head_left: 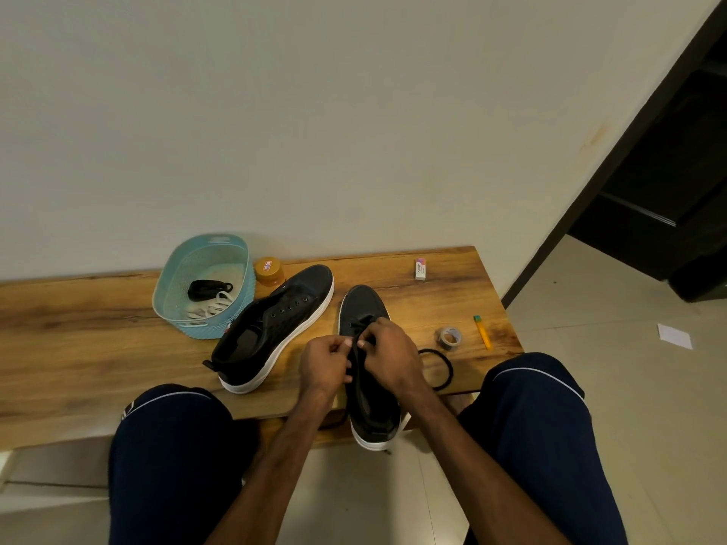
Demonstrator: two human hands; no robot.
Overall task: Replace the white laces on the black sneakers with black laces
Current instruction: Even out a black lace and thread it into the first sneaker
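Observation:
Two black sneakers with white soles lie on a wooden table (pixel 78 340). The left sneaker (pixel 271 328) has bare eyelets and no lace. The right sneaker (pixel 368 371) points away from me, its heel over the table's front edge. My left hand (pixel 324 363) and my right hand (pixel 389 354) meet over its eyelets, both pinching a black lace (pixel 358 323) threaded near the toe. A loop of that lace (pixel 440 369) trails on the table to the right. A light blue basket (pixel 204 285) holds a bundled black lace (pixel 208 289) and white laces (pixel 214 306).
An orange-lidded jar (pixel 268 271) stands behind the left sneaker. A small white box (pixel 420 269), a roll of tape (pixel 449 337) and a yellow marker (pixel 482 332) lie on the right part of the table. My knees flank the right sneaker. A wall rises behind the table.

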